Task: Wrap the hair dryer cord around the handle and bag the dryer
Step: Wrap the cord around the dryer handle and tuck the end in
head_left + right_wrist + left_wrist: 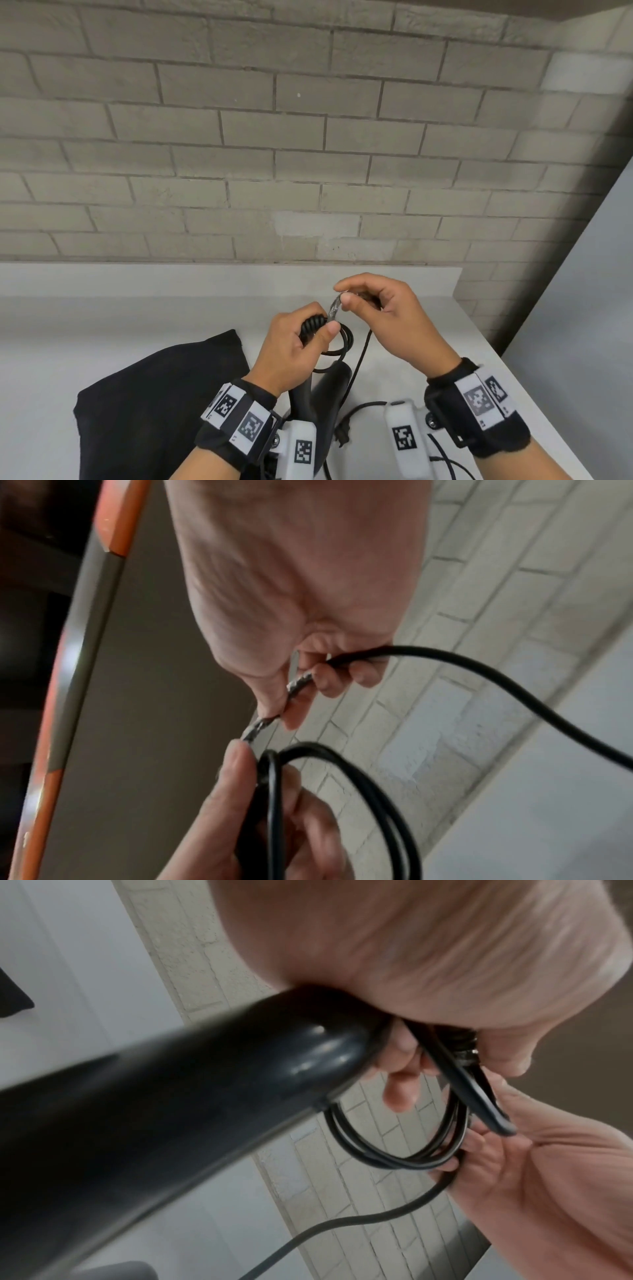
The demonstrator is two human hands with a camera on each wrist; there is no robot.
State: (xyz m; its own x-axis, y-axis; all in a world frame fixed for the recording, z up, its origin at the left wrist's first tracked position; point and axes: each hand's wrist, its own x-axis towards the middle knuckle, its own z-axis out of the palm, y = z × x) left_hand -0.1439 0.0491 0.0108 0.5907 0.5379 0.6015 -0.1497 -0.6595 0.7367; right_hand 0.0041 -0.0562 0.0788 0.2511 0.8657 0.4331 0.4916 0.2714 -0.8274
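Note:
The black hair dryer (329,390) stands on end between my wrists, handle up. My left hand (301,342) grips the handle's top (205,1096) at the ribbed cord collar (312,324), with its thumb pressing on loops of black cord (342,346). My right hand (359,301) pinches a short grey twisted tie (334,310) just above the loops. The tie (298,685) runs from that pinch down to my left thumb. A length of cord (479,669) also passes through my right hand's curled fingers. The plug (342,432) lies on the table below.
A black cloth bag (161,404) lies flat on the white table (102,325), left of the dryer. A grey brick wall (274,154) rises behind the table. The table's right edge (507,370) runs close by my right wrist.

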